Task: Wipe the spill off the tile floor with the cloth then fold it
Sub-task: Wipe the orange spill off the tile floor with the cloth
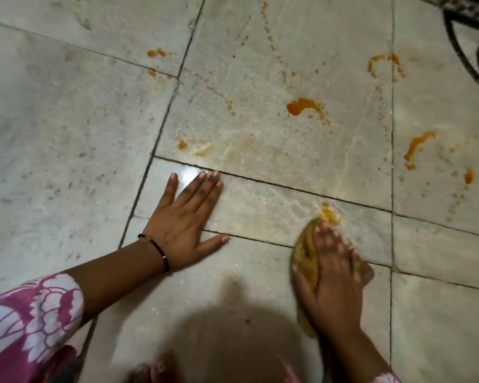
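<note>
An orange spill is spattered over the pale tile floor (260, 78): one thick blob (299, 106) lies in the middle, streaks (415, 146) lie to the right, and a small patch (328, 214) sits just ahead of the cloth. A yellowish stained cloth (306, 255) lies bunched on the floor at lower right. My right hand (331, 275) presses flat on top of it with fingers spread and looks blurred. Further left, my left hand (184, 225) rests palm down on the tile, fingers straight.
A dark curved object with a patterned edge (465, 51) sits at the top right corner. Dark grout lines cross the floor. My pink and white patterned sleeve (31, 316) is at lower left, and my head's shadow (227, 335) falls on the near tile.
</note>
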A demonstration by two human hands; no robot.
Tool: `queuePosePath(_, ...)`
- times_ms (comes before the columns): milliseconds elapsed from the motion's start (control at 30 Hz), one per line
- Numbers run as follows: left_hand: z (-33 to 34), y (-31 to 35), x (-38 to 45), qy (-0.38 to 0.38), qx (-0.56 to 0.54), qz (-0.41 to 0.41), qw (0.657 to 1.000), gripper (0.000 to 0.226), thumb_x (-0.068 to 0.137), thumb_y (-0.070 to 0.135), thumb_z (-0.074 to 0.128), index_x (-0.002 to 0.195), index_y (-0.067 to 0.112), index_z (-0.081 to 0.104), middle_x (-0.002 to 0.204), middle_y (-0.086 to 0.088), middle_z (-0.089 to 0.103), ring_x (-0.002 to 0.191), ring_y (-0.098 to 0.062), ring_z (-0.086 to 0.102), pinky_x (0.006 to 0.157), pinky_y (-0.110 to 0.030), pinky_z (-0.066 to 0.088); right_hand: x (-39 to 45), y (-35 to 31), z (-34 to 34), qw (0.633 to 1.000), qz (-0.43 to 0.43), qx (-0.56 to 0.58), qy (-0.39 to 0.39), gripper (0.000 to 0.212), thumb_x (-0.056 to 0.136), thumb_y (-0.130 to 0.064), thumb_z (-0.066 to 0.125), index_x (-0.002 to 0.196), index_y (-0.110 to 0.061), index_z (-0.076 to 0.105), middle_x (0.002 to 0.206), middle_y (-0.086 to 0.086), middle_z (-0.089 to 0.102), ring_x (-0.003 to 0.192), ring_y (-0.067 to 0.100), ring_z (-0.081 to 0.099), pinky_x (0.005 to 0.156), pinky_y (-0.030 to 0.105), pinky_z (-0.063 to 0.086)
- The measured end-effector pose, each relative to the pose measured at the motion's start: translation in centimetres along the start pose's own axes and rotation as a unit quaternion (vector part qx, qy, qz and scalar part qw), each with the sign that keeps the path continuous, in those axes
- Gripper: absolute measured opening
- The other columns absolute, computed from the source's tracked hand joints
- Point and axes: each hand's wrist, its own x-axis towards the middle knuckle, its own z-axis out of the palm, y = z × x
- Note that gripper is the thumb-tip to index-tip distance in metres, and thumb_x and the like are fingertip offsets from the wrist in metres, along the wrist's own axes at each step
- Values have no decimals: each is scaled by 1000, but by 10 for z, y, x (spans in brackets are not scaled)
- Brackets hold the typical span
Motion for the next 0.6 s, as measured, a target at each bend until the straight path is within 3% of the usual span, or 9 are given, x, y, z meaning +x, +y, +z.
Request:
queuePosePath(133, 0, 0, 0, -3, 1, 3, 1000, 88, 86, 69, 24, 150, 10, 16, 158, -7, 12, 146, -22, 9, 115, -55, 4, 71, -17, -7, 974, 213, 41, 70, 75, 91, -55, 37, 152, -18, 14, 160, 2, 13, 147, 19, 6, 118, 48, 2)
queuePosePath(200, -2, 1, 0, -6, 2, 0, 1000, 88, 86, 69, 23, 150, 10, 16, 158, -8, 12, 146, -22, 8, 115, -55, 4, 91, -41, -4, 963, 254, 58, 67, 75, 92, -52, 42, 152, -17, 13, 161, 2, 10, 147, 20, 2, 118, 47, -2)
queuePosePath(300, -1, 0, 0, -9, 4, 1, 1000, 88, 86, 70, 22, 150, 10, 17, 158, -8, 13, 145, -23, 9, 114, -56, 5, 69, -70, 7, 990, 123, 39, 56, 77, 90, -53, 41, 152, -19, 12, 161, -1, 8, 148, 19, 2, 118, 43, -3)
queuePosePath(400, 0, 0, -1, -5, 2, 1, 1000, 88, 86, 69, 22, 150, 10, 16, 158, -7, 11, 145, -22, 8, 114, -55, 3, 21, -46, 6, 999, -48, -11, -14, 80, 89, -61, 35, 153, -25, 4, 159, -8, 0, 147, 13, -2, 118, 42, -1)
queuePosePath(467, 0, 0, -1, -2, 1, 1, 1000, 88, 86, 69, 23, 150, 10, 15, 158, -7, 10, 146, -21, 6, 115, -55, 3, 5, -14, 1, 999, -39, -17, -32, 83, 87, -66, 32, 153, -28, -3, 158, -12, -7, 146, 11, -8, 119, 43, 0)
queuePosePath(600, 0, 0, -3, 2, -1, 5, 1000, 87, 87, 68, 23, 150, 9, 14, 158, -7, 10, 146, -21, 5, 115, -54, 3, 39, 7, -7, 994, 104, -5, 14, 85, 86, -68, 28, 153, -24, -2, 160, -6, -3, 147, 15, -5, 118, 44, -3)
